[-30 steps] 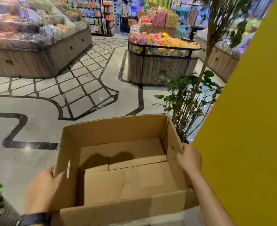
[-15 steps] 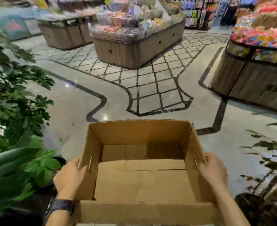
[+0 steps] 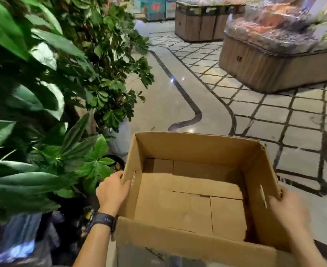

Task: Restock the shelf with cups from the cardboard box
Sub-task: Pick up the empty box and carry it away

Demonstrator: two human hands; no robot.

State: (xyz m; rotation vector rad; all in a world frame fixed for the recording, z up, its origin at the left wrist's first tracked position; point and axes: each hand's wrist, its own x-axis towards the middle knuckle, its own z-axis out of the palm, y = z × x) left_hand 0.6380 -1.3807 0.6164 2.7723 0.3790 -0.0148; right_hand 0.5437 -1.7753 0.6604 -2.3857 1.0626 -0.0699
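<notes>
An open brown cardboard box (image 3: 195,149) is held in front of me above the shop floor. Only its folded bottom flaps show inside; no cups are visible in it. My left hand (image 3: 111,191), with a dark watch on the wrist, grips the box's left wall by a handle slot. On the other side, my right hand (image 3: 285,209) clasps the right wall near its slot. No shelf is in view.
Large green potted plants (image 3: 62,105) crowd the left, close to the box and my left arm. A wooden display bin of packaged goods (image 3: 274,68) stands at the upper right, another bin (image 3: 199,26) farther back. Patterned tile floor (image 3: 178,105) lies ahead.
The view has swung left with the box: the yellow panel is gone, the display bins have shifted to the right and the plants now fill the left. Both hands keep their hold.
</notes>
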